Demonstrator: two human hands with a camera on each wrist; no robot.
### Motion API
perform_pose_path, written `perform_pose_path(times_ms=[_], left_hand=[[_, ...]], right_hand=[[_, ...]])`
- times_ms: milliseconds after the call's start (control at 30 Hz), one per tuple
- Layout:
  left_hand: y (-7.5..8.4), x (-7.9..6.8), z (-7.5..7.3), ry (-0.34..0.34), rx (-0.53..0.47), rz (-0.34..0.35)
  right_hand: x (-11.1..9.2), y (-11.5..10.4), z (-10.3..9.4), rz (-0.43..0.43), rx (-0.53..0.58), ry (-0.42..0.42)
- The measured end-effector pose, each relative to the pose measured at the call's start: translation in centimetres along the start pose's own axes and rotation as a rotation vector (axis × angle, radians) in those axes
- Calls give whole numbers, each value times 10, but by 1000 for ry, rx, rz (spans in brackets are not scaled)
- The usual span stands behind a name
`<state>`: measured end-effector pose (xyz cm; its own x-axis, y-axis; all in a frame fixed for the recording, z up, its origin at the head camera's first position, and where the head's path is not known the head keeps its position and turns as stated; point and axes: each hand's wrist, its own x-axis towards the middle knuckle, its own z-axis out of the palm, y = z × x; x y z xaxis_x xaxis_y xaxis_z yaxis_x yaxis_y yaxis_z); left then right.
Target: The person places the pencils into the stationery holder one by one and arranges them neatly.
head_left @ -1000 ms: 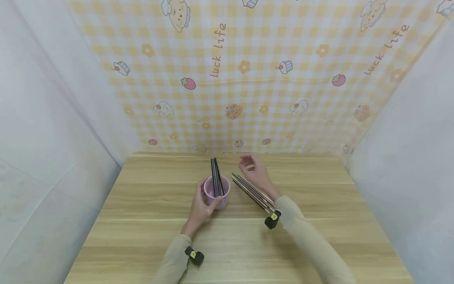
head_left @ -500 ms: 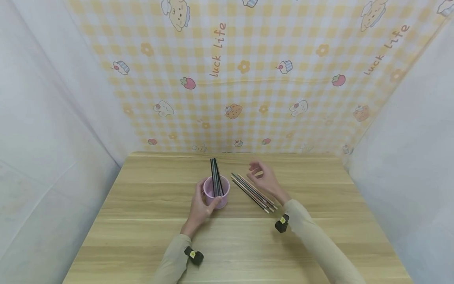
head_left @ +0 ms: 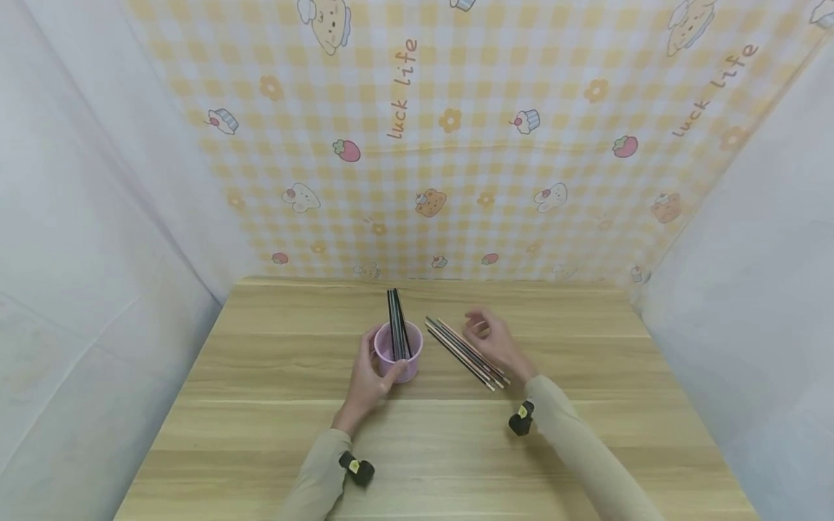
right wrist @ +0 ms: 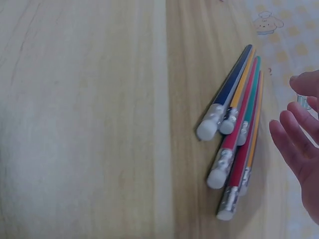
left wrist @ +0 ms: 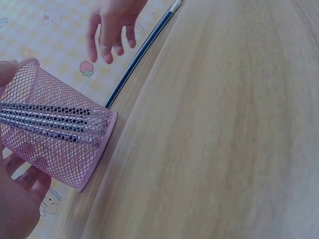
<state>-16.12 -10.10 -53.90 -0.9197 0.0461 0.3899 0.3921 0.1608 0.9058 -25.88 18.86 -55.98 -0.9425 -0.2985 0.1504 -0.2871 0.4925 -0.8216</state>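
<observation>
My left hand (head_left: pixel 363 380) grips a lilac mesh pencil cup (head_left: pixel 408 372), its thumb on the near side and its fingers round the far left. Several dark pencils (head_left: pixel 395 318) stand in the cup, leaning toward the back. To the cup's right, a loose bundle of pencils (head_left: pixel 462 354) lies slanted on the table. In the right wrist view these pencils (right wrist: pixel 239 119) are blue, yellow, red and green, with white erasers toward the camera. My right hand (head_left: pixel 496 343) hovers beside the bundle's right side, fingers loosely bent, holding nothing.
A wood-grain table (head_left: pixel 274 434) carries everything. At its back hangs a yellow checked cloth (head_left: pixel 449 166) with cartoon prints. White sheets (head_left: pixel 749 304) close off the left and right sides.
My right hand has moved right and toward me, from above the pencils' far end to beside their right side. The left hand and cup have stayed put.
</observation>
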Motion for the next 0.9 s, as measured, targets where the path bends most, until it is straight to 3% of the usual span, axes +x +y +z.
perform_pose_path(times_ms=[333, 667, 900], left_hand=[[-3, 0, 0, -8, 27, 7], [-4, 2, 3, -21, 16, -30], [-38, 0, 7, 19, 0, -32]], right_hand=[[-2, 10, 6, 15, -50, -68], [-1, 11, 5, 41, -92, -76], [4, 7, 7, 96, -128, -96]])
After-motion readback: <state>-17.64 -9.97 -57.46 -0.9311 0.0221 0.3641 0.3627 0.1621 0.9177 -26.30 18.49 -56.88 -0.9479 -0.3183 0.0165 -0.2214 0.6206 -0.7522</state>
